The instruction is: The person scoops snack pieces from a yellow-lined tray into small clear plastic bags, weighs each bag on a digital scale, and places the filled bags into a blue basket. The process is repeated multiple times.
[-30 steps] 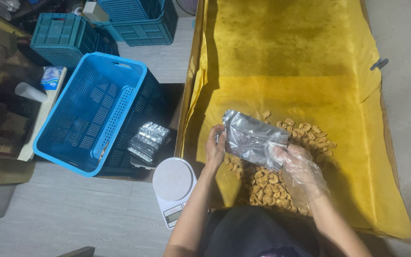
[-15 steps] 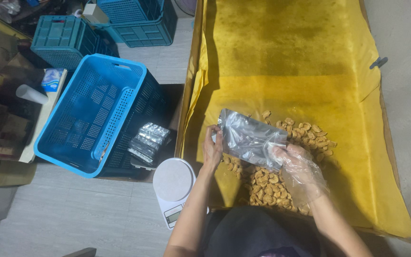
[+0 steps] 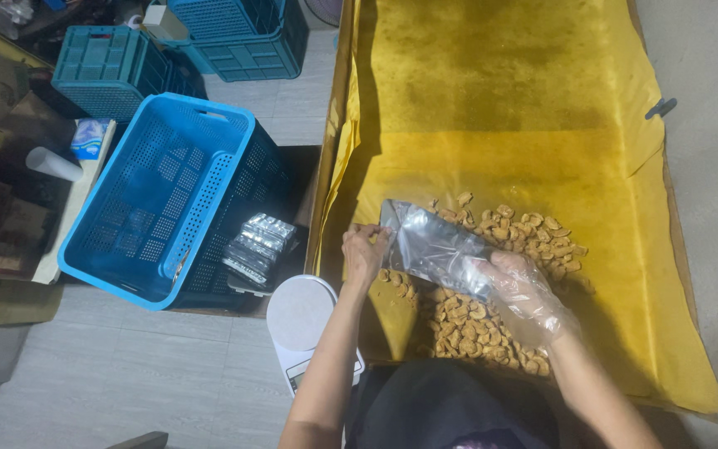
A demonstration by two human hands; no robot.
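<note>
Head view, looking down. A crinkled, translucent silvery plastic pouch (image 3: 438, 249) is held flat and slightly tilted above a loose heap of pale brown, curved nut-like pieces (image 3: 479, 312), which lies on a wide yellow sheet (image 3: 500, 108) lining a shallow tray. The pouch is long and rectangular, with one end toward the left hand and the other toward the right; whether it holds anything cannot be told.

The bare left hand (image 3: 365, 254) has its fingers curled together and pinches the pouch's left corner between thumb and fingertips. The right hand (image 3: 525, 291), covered by a loose clear plastic glove, grips the pouch's right end; its fingers are bent and closed about the film, and how tightly cannot be told through the glove.

The pouch thus spans the gap between the two hands, touching both, just above the heap. Left of the tray stand a round white kitchen scale (image 3: 301, 320), a stack of silvery pouches (image 3: 258, 249) and a blue perforated plastic crate (image 3: 168, 195).
</note>
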